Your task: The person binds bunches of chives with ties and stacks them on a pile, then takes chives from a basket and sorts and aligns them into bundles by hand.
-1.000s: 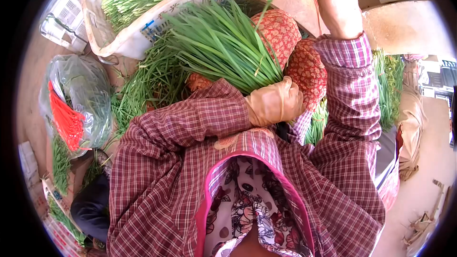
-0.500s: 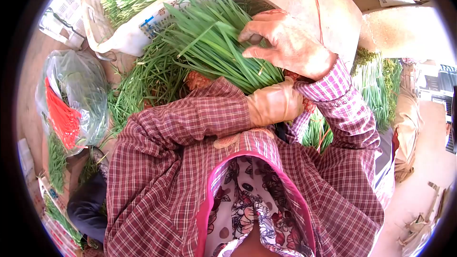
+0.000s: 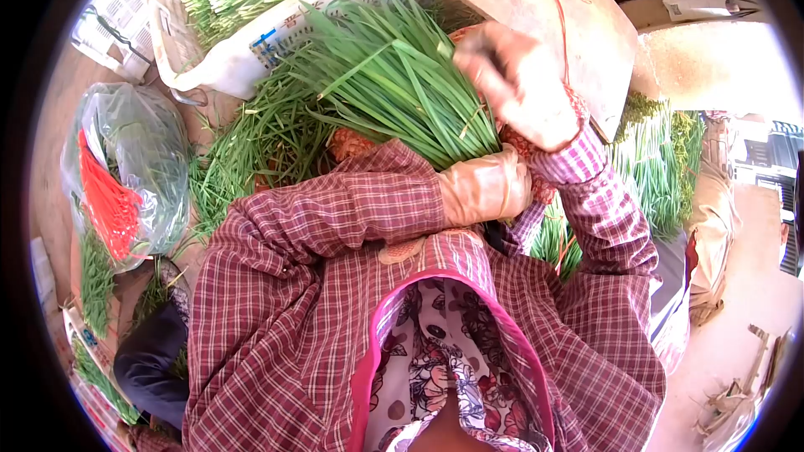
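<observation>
A thick bunch of garlic chives (image 3: 410,75) lies slantwise across my lap, its long flat blades fanning toward the upper left. My left hand (image 3: 488,187), in a thin translucent glove, is closed around the lower end of the bunch; the stem ends are hidden behind it. My right hand (image 3: 523,84) is bare and hovers beside the right edge of the blades. Motion smears its bent fingers, so I cannot make out whether anything is between them. Orange-red patterned cloth (image 3: 350,144) shows under the bunch.
Loose chives (image 3: 251,138) are heaped at left, below a white basket (image 3: 226,67) holding more. A clear bag (image 3: 167,159) contains red ties (image 3: 109,201). A wooden board (image 3: 544,8) stands beyond my right hand, with bundled chives (image 3: 657,163) farther right.
My right hand has pulled back rightward from the blades, and its spread fingers are now bent and blurred. My left hand keeps its grip on the bunch.
</observation>
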Demonstrator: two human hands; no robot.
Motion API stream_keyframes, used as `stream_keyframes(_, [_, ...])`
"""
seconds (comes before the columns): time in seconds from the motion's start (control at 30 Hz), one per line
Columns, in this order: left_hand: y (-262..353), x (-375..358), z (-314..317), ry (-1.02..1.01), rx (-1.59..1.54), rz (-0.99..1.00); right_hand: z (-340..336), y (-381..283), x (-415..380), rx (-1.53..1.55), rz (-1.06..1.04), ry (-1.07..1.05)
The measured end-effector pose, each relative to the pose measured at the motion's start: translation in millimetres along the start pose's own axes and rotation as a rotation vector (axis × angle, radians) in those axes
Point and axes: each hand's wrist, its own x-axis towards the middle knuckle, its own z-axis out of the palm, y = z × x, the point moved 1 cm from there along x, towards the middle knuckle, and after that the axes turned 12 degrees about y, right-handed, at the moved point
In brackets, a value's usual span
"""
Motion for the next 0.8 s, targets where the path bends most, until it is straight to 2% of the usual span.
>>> stream_keyframes(0.07, [-1.7,3.0,-2.9,0.001,0.064,0.041,-8.1,-6.1,16.5,0.156,0.280,0.067])
stream_keyframes(0.1, [-2.2,3.7,-4.3,-0.001,0.092,0.062,-5.5,0.6,23.8,0.153,0.190,0.103])
stream_keyframes(0.13, [-2.6,4.9,-5.7,-0.004,0.119,0.081,-1.8,2.8,27.1,0.155,0.190,0.105])
stream_keyframes(0.2, [-3.2,5.8,-8.4,-0.015,0.166,0.113,10.2,4.0,31.7,-0.097,-0.029,-0.052])
stream_keyframes(0.27, [-2.9,6.8,-10.3,-0.024,0.197,0.143,27.2,21.1,26.6,-0.181,-0.119,-0.200])
stream_keyframes(0.3, [-2.5,7.7,-10.9,-0.029,0.216,0.159,31.5,25.6,26.8,-0.105,-0.093,-0.180])
stream_keyframes(0.33, [-2.9,7.0,-12.2,-0.035,0.230,0.170,35.2,30.5,28.1,-0.028,-0.068,-0.158])
stream_keyframes(0.4, [-2.7,8.2,-14.8,-0.054,0.261,0.199,21.3,25.6,49.0,-0.089,-0.227,0.086])
stream_keyframes(0.43, [-2.5,9.4,-16.5,-0.061,0.278,0.215,13.7,34.4,66.8,-0.045,-0.234,0.177])
stream_keyframes(0.47, [-2.6,9.9,-17.8,-0.073,0.293,0.229,-14.0,-9.6,80.7,0.253,0.265,0.141])
stream_keyframes(0.5, [-2.9,11.2,-19.1,-0.087,0.312,0.249,-20.8,-4.7,97.0,0.377,0.126,0.273])
stream_keyframes(0.53, [-3.1,12.7,-20.3,-0.103,0.331,0.270,-31.0,-8.5,110.2,0.451,0.082,0.329])
stream_keyframes(0.57, [-3.3,13.8,-20.2,-0.120,0.353,0.288,-38.9,-16.7,115.7,0.556,0.127,0.358])
stream_keyframes(0.6, [-3.9,15.4,-20.6,-0.141,0.358,0.298,-41.8,-21.5,118.6,0.629,0.123,0.327])
stream_keyframes(0.7, [-4.9,17.3,-18.8,-0.191,0.348,0.294,-32.6,-45.2,108.0,0.377,0.198,0.033])
stream_keyframes(0.8, [-6.2,19.6,-18.8,-0.206,0.303,0.306,-7.3,-26.6,83.6,0.192,0.055,-0.140])
